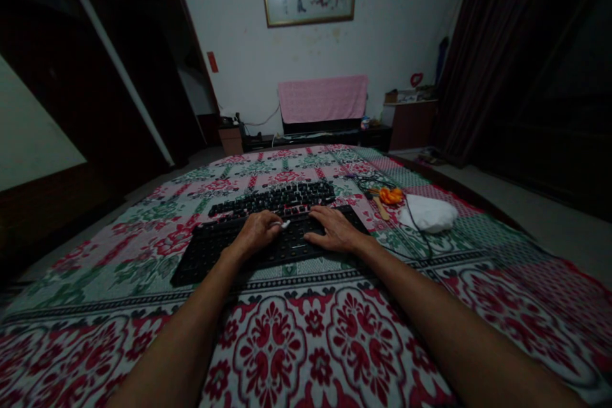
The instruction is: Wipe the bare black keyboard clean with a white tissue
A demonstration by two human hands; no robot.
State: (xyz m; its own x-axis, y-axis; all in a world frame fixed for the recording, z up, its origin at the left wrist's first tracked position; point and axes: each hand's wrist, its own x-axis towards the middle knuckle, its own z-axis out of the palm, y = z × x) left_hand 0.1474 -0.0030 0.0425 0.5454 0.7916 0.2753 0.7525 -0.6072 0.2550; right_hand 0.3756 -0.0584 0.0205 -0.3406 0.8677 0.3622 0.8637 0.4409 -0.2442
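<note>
A black keyboard (201, 254) lies on the patterned bedspread, most of its keycaps off. My left hand (258, 231) is over its middle, fingers closed on a small white wad (285, 224) whose kind I cannot make out. To the right, my right hand (333, 229) rests on the keyboard with thumb and fingers apart, holding nothing. Behind the keyboard, loose black keycaps (306, 191) are spread in rough rows on the cloth.
Right of the keyboard lie a wooden-handled brush (381, 208), an orange bundle (391, 196), a white cloth or bag (430, 213) and a dark cable (417, 223). The flowered bedspread (315, 338) covers the bed. A pink towel (324, 100) hangs by the far wall.
</note>
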